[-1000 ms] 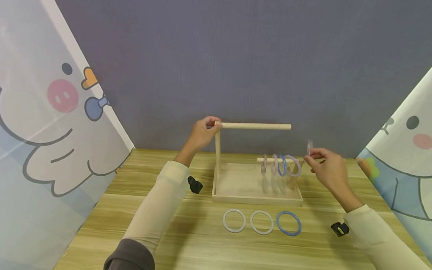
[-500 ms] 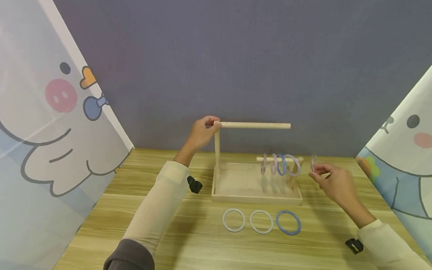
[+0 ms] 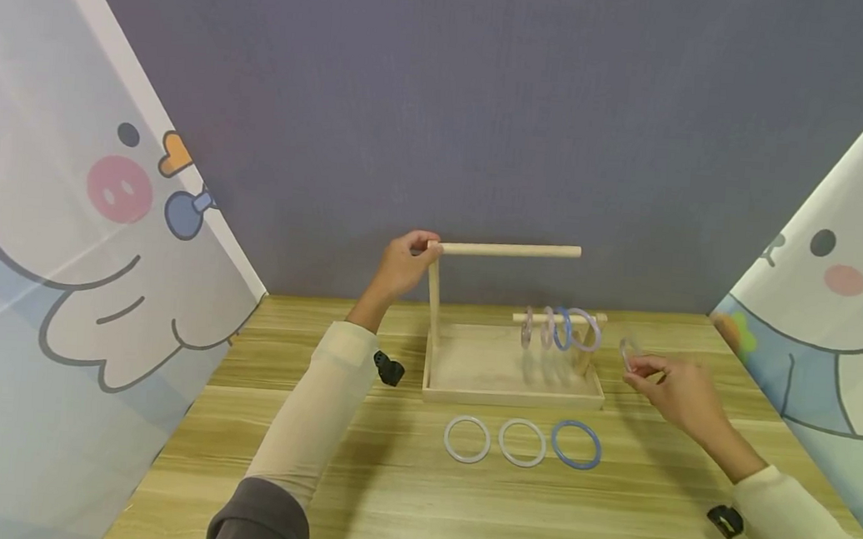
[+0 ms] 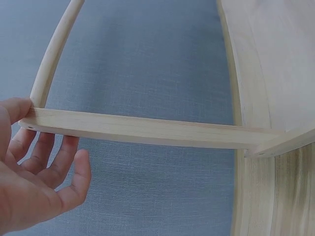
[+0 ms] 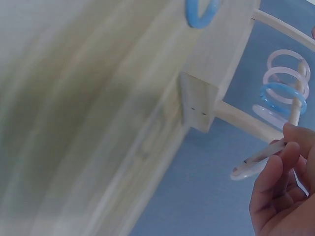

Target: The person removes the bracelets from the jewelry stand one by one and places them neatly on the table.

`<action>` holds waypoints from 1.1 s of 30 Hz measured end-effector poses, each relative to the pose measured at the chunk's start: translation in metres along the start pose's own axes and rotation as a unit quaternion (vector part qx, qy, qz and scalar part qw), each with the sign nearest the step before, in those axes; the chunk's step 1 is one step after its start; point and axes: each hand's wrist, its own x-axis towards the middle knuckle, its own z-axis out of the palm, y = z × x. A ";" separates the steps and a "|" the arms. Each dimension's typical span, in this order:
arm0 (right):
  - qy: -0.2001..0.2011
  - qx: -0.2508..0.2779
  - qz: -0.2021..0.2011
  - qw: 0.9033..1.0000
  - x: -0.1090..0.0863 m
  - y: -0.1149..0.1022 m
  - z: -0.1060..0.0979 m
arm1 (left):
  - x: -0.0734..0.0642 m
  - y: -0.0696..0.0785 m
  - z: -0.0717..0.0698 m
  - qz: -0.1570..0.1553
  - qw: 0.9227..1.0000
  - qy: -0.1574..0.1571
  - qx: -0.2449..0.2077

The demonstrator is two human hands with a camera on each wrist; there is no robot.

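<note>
My left hand grips the top corner of a wooden bangle rack, where the tall post meets the upper bar; the thumb lies on one side and fingers on the other. Out to the right of the rack, my right hand pinches a pale translucent bangle between thumb and fingers. The lower bar carries several bangles: a brownish-pink one, a pale pink one, a blue one and a lilac one nearest the short post.
Two whitish bangles and a blue bangle lie in a row on the wooden table, in front of the rack's tray. A grey wall stands behind, with cartoon-printed panels on both sides.
My right hand has moved down and to the right, away from the short post, still pinching the pale bangle. My left hand and the hung bangles stay in place.
</note>
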 end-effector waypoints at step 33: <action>-0.136 0.073 -0.080 0.985 -0.058 0.017 0.020 | -0.002 -0.001 0.001 0.002 1.000 -0.003 -0.008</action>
